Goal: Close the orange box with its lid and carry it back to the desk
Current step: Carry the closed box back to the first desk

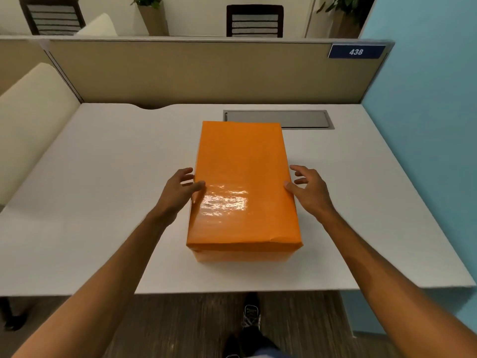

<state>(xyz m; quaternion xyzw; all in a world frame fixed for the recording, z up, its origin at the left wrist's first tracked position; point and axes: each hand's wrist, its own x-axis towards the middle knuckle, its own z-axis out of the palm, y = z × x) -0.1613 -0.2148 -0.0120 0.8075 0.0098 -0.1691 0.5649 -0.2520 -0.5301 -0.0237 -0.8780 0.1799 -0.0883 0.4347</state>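
The orange box stands on the white desk with its glossy orange lid seated on top, long side pointing away from me. My left hand is at the box's left side, thumb resting on the lid's edge, fingers spread. At the right side is my right hand, thumb touching the lid's edge and fingers apart. Neither hand grips the box.
A grey cable hatch lies in the desk behind the box. A beige partition with a "438" sign backs the desk; a blue wall is on the right. A cream chair sits left. My shoe shows below.
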